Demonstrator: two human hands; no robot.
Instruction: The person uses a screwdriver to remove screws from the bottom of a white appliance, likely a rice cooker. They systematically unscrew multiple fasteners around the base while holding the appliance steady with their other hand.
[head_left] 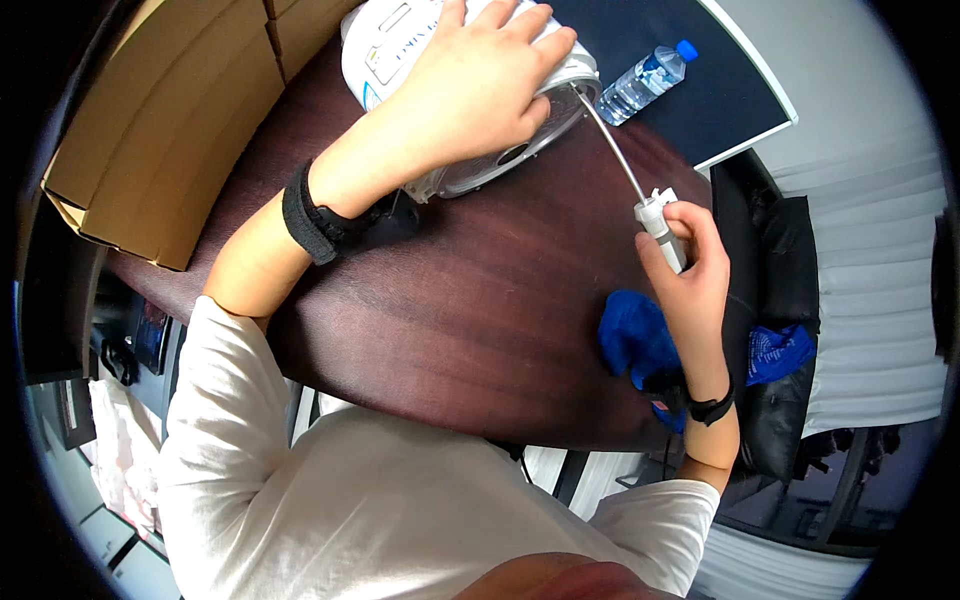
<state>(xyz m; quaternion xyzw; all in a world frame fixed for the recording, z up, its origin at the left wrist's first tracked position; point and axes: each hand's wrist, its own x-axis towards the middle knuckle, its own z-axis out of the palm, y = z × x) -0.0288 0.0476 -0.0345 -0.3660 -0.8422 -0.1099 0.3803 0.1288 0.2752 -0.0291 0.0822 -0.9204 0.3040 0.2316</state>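
A white rounded appliance (385,45) with a clear, round-rimmed end lies tilted at the back of the table. My left hand (480,85) holds it, fingers spread over its body and thumb bent near the rim. In my right hand (700,250) is a screwdriver-like tool (624,160) with a long thin metal shaft and a grey and white handle. The shaft reaches from my fingers to the appliance's rim; its tip is hard to make out there. A blue cloth (635,335) lies under my right forearm.
The dark red-brown table (450,310) fills the middle. Behind the appliance stand a water bottle (648,80) with a blue cap and a dark white-edged panel (720,90). Cardboard boxes (170,120) are at the left. A black seat (785,260) with a blue packet (780,355) is at the right.
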